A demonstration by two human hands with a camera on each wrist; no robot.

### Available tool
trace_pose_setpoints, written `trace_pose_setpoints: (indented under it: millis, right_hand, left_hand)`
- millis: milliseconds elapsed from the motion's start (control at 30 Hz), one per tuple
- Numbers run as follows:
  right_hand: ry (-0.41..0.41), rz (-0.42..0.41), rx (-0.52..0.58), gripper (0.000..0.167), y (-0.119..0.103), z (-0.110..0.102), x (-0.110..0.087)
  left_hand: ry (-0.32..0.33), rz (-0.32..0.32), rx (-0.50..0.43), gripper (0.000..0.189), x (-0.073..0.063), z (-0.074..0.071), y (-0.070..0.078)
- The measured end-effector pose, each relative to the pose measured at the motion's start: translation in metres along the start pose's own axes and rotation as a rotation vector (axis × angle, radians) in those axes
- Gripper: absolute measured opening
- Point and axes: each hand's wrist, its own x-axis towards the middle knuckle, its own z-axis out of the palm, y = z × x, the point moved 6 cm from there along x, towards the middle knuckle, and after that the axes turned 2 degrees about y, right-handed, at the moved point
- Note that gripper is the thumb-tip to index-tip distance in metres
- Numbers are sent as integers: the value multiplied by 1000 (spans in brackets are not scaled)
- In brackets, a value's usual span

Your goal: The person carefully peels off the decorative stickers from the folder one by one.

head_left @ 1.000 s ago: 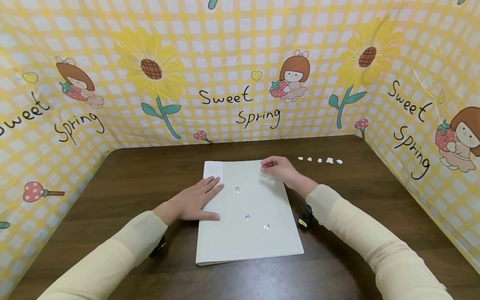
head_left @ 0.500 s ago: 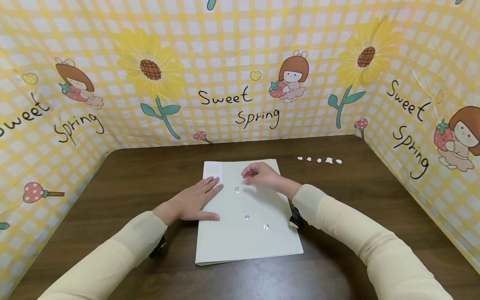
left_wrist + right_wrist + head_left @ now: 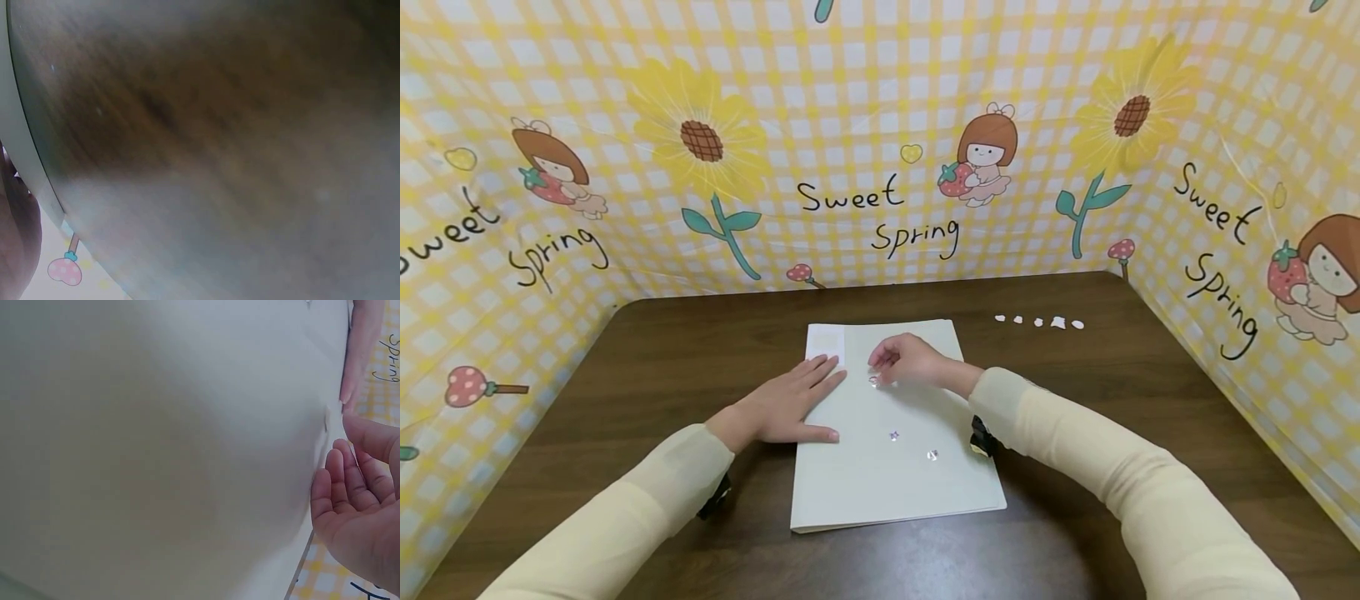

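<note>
A closed pale folder (image 3: 880, 483) lay in the middle of the dark wooden surface (image 3: 685, 358), its contents hidden from where I stood. A person's left hand (image 3: 786, 407) rested flat over its left edge, fingers straight and spread, just below a white label (image 3: 827, 340) at the top-left corner. The right hand (image 3: 910, 362) was over the cover's upper part, fingers curled; I could not tell whether they pinched anything. Beside those fingertips was a small pinkish sticker (image 3: 874, 382); lower down were a purple star sticker (image 3: 894, 435) and another small sticker (image 3: 933, 455). Five white scraps (image 3: 1038, 322) lay in a row, beyond the folder and to the right.
</note>
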Motion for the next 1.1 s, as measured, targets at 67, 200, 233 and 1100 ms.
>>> trace_pose_setpoints:
  millis: [67,200,233,1100]
  right_hand:
    - [-10,-1,-18,21,0,2,1]
    - [-23,-5,-39,21,-1,5,2]
    - [-24,-9,-44,21,-1,5,2]
    - [-77,-88,-184,13,-5,11,5]
  left_hand:
    - [-5,-2,3,103,0,0,0]
    - [-13,-4,7,104,-1,-1,0]
    - [-13,-5,7,104,-1,-1,0]
    - [0,6,23,105,0,2,-2]
